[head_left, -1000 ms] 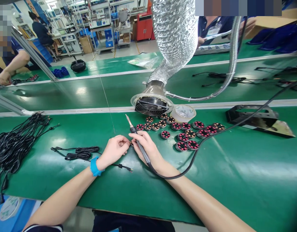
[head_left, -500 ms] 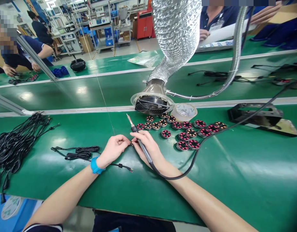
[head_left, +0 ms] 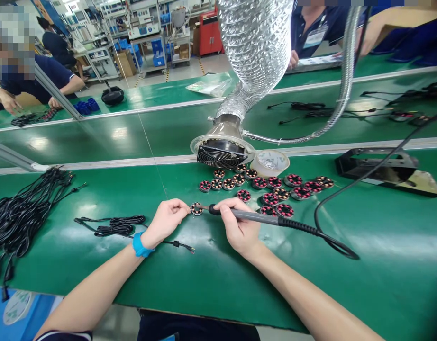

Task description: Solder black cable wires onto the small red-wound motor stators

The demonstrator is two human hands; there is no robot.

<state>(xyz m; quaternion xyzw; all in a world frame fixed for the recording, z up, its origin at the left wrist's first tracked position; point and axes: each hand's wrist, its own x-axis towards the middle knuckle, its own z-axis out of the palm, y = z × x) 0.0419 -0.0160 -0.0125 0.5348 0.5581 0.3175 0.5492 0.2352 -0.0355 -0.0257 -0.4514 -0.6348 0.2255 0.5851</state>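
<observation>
My right hand [head_left: 240,225] is closed around the grey handle of a soldering iron [head_left: 256,216], which lies almost level and points left. Its tip meets a small round coil part [head_left: 196,208] on the green table. At the left edge of that part, my left hand [head_left: 170,218], with a blue wristband, pinches with thumb and forefinger; a thin wire [head_left: 152,154] comes down near these fingers. Several similar round parts with red or copper coils [head_left: 270,199] stand behind and to the right of my right hand.
A fume extractor [head_left: 223,151] hangs over the back of the table beside a tape roll [head_left: 270,162]. Black cables [head_left: 22,213] are heaped at the left, two coiled ones nearer. A black metal stand [head_left: 378,166] sits at the right. Two people work across the bench.
The iron has swung from pointing up and away to lying level, its tip now at the coil part. My right hand has moved right, off the part; my left hand has barely moved.
</observation>
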